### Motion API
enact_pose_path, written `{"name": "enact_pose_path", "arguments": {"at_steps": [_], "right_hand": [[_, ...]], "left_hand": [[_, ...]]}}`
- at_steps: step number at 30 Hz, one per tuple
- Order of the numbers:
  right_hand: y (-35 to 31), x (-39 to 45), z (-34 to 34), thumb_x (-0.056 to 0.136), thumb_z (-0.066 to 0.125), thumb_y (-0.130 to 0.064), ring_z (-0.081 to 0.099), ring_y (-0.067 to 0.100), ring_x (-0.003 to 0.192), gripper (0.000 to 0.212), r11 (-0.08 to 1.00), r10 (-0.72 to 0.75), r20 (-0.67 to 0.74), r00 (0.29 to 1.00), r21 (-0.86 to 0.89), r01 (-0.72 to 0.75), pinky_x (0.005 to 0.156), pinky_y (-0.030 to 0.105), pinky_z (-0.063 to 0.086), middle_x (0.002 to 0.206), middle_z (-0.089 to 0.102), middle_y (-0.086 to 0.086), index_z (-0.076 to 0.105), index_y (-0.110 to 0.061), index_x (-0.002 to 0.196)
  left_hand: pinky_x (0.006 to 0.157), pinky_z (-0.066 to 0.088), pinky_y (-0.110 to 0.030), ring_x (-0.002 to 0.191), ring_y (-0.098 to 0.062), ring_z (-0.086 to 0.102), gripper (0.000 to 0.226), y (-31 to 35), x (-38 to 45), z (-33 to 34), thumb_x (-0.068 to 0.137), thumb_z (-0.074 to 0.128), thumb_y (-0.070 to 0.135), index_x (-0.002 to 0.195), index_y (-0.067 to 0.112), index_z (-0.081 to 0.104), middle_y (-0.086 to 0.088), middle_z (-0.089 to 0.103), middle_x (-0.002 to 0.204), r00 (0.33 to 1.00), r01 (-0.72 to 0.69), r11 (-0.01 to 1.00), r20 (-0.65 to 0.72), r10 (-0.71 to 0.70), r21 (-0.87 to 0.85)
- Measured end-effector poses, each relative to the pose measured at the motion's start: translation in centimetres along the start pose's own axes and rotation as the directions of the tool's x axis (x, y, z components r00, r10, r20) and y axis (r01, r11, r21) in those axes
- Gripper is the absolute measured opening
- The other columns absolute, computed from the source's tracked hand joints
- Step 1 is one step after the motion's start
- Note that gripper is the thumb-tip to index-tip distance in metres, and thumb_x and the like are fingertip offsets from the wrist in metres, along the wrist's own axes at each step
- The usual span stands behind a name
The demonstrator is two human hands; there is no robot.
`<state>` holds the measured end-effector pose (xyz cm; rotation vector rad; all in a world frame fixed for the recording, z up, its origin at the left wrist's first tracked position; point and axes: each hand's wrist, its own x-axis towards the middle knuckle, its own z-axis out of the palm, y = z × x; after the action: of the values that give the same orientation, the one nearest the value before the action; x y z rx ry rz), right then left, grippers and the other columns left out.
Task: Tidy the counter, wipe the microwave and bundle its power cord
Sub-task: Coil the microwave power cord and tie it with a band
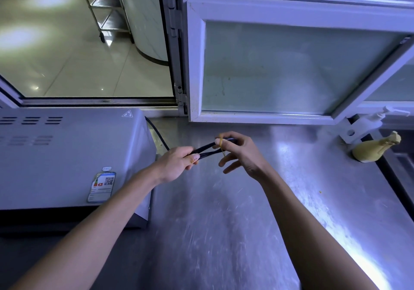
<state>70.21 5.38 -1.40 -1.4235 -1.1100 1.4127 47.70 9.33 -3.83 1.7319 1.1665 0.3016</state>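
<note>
Fingers of the left hand curled tight round a folded loop of black power cord, thumb on top pinching the strands together. Right hand holds the other end of the loop: thumb and forefinger pinch it, lower fingers loosely spread and free. A yellowish rubber band sits round the right fingertips and the cord end, one strand hanging down below; how many turns, can't tell. Both hands are raised just above the steel counter, near each other, cord stretched between them. The cord runs back from the left hand behind the microwave, which stands on the counter at left, its grey top and side toward the camera, sticker with QR code on the side. White-framed window swung open behind the hands. Yellow-green cloth bundle lies at the far right of the counter, well apart from the hands, beside a white pump bottle.
</note>
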Motion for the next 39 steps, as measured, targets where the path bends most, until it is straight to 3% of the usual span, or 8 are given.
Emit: {"name": "enact_pose_path", "arguments": {"at_steps": [3,9,19,22,26,39], "right_hand": [[0.3,-0.1,1.2,0.088,0.075,-0.025,0.067,0.036,0.065,0.028,0.999,-0.001,-0.028,1.0,0.045,0.002,0.06,0.058,0.057,0.083,0.067,0.008,0.064,-0.006,0.105],[1.7,0.1,2.8,0.087,0.077,-0.024,0.063,0.03,0.06,0.024,0.992,0.007,-0.101,0.995,0.129,0.006,0.057,0.05,0.056,0.068,0.06,0.003,0.058,-0.009,0.093],[3.2,0.5,3.1,0.079,0.081,-0.032,0.062,0.028,0.065,0.037,0.953,0.088,-0.072,0.994,0.298,-0.063,0.06,0.043,0.058,0.081,0.067,0.007,0.057,-0.01,0.098],[3.4,0.9,3.0,0.08,0.08,-0.033,0.063,0.027,0.067,0.039,0.936,0.097,-0.032,0.995,0.343,-0.08,0.057,0.04,0.057,0.094,0.063,0.015,0.056,-0.011,0.101],[3.7,1.4,3.2,0.082,0.076,-0.036,0.063,0.022,0.069,0.056,0.901,0.118,0.008,0.993,0.419,-0.11,0.057,0.038,0.056,0.096,0.062,0.016,0.056,0.003,0.117],[4.4,2.2,4.2,0.082,0.078,-0.034,0.058,0.021,0.065,0.062,0.925,0.128,0.017,0.992,0.358,-0.126,0.054,0.034,0.053,0.091,0.067,0.013,0.055,0.009,0.119]], "left_hand": [[0.064,0.034,-0.031,0.064,-0.012,0.044,0.027,0.3,0.1,0.3,0.103,0.046,0.032,0.08,0.022,0.058,0.006,0.054,0.069,0.999,0.012,0.999,0.04,-0.014,0.051],[0.068,0.037,-0.033,0.064,-0.009,0.048,0.028,0.1,0.0,0.5,0.102,0.044,0.036,0.077,0.028,0.055,0.01,0.056,0.07,1.0,0.006,0.986,0.014,-0.009,0.167],[0.064,0.037,-0.028,0.064,-0.008,0.046,0.027,-0.5,-0.2,0.9,0.103,0.045,0.034,0.081,0.024,0.057,0.009,0.053,0.068,0.999,-0.002,0.995,-0.033,0.005,0.103],[0.064,0.036,-0.028,0.064,-0.007,0.046,0.027,-0.4,-0.1,0.9,0.103,0.045,0.034,0.081,0.024,0.057,0.009,0.053,0.068,1.0,-0.004,0.996,-0.025,0.006,0.088],[0.068,0.038,-0.03,0.067,-0.009,0.049,0.027,-0.6,0.1,0.7,0.104,0.045,0.034,0.081,0.025,0.057,0.009,0.056,0.07,1.0,-0.002,0.998,-0.017,0.003,0.062],[0.065,0.036,-0.031,0.065,-0.011,0.045,0.031,-0.4,0.1,0.4,0.104,0.04,0.036,0.077,0.024,0.05,0.007,0.051,0.071,1.0,-0.014,0.989,0.028,0.009,0.149]]}}
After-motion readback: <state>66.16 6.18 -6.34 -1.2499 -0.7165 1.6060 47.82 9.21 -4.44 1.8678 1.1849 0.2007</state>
